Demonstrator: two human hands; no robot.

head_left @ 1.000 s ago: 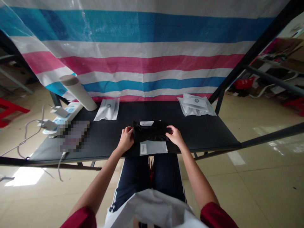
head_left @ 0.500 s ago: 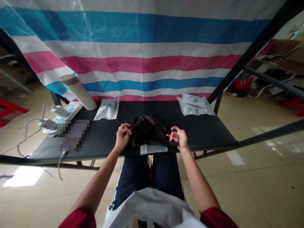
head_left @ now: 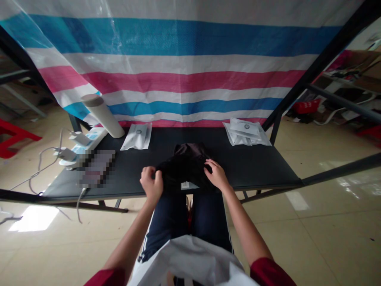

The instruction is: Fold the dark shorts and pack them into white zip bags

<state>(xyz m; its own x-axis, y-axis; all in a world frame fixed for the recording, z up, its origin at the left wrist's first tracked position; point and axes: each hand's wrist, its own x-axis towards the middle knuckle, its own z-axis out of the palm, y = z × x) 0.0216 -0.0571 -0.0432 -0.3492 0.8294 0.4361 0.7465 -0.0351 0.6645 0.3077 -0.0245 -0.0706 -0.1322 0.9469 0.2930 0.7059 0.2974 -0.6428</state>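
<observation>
A piece of black fabric lies bunched on the dark table in front of me; its exact kind cannot be made out. My left hand is closed on its left edge, thumb against curled fingers, with a stretch of fabric pulled towards it. On the right side of the fabric rests my right hand, fingers apart and lying on it. A white label or packet shows below the fabric at the table's front edge, partly covered.
Flat white packets lie at back left and in a small pile at back right. A white bottle, a power strip with chargers and a blurred phone occupy the left. Behind hangs a striped sheet.
My left hand has closed on the fabric and drawn its edge left and nearer. My right hand has moved left onto the fabric. More of the white label is covered.
</observation>
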